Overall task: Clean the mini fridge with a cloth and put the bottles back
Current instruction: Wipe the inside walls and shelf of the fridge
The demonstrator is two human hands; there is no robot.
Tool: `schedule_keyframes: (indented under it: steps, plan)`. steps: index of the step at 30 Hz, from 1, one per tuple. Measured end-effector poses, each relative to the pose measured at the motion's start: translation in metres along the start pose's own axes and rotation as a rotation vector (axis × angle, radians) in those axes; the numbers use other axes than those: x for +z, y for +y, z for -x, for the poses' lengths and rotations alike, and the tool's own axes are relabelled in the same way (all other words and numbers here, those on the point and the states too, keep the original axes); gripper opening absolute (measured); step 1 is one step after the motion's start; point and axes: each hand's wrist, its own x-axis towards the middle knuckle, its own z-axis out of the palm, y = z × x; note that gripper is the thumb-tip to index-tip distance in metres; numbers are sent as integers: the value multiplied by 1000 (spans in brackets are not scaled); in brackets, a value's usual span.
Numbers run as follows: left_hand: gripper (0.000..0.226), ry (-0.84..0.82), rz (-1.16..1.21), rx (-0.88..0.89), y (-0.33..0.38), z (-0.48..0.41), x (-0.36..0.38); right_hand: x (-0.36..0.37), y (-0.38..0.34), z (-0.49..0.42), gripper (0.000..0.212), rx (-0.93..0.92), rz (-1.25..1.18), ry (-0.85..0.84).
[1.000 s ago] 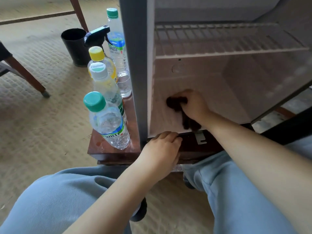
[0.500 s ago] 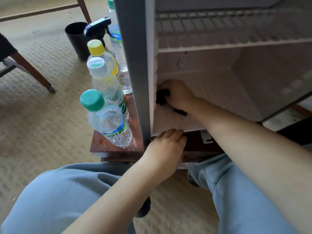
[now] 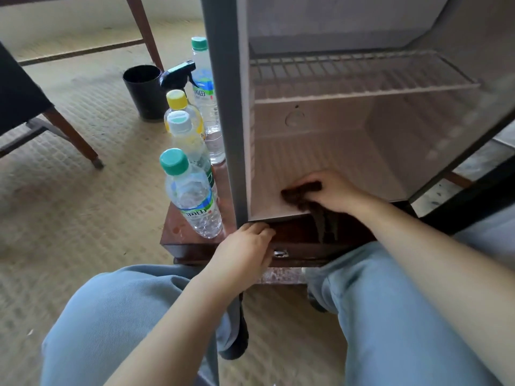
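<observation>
Bunched in our right hand (image 3: 334, 193), the dark cloth (image 3: 299, 190) presses the ribbed floor of the mini fridge (image 3: 320, 151) near its front lip; soft and limp, a tail droops over the edge, so we hold it wadded; our left hand (image 3: 245, 252) rests, fingers bent, at the bottom corner, grip unclear; the bottles (image 3: 195, 199), smooth clear plastic, stand outside on the wooden stand (image 3: 178, 232); we judge them best taken round the waist.

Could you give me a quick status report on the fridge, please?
Right hand grips cloth on fridge floor. Left hand rests at its lower front edge. Four bottles outside, left of fridge. Nothing blocking.
</observation>
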Motion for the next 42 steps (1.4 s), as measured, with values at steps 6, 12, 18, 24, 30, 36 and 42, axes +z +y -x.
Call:
schedule_keyframes:
  steps: [6,12,18,24,30,36,42]
  plan:
    - [47,-18,-12,28,3,-20,-3,-8,15,-56,47,86,62,294]
    - [43,-11,-3,11,1,-36,-2,33,4,-100,43,-71,149,222]
    - [43,-59,2,-7,1,-33,-1,43,1,-71,32,-209,50,175]
    - [48,-67,11,3,8,-26,-5,37,4,18,26,-223,-53,-40]
    - [46,0,48,36,17,-19,-14,11,-1,36,23,-7,-511,204]
    - [43,7,46,46,26,-23,-15,-14,28,27,35,113,44,710]
    - [42,24,59,66,32,-34,-16,28,46,21,68,23,586,440]
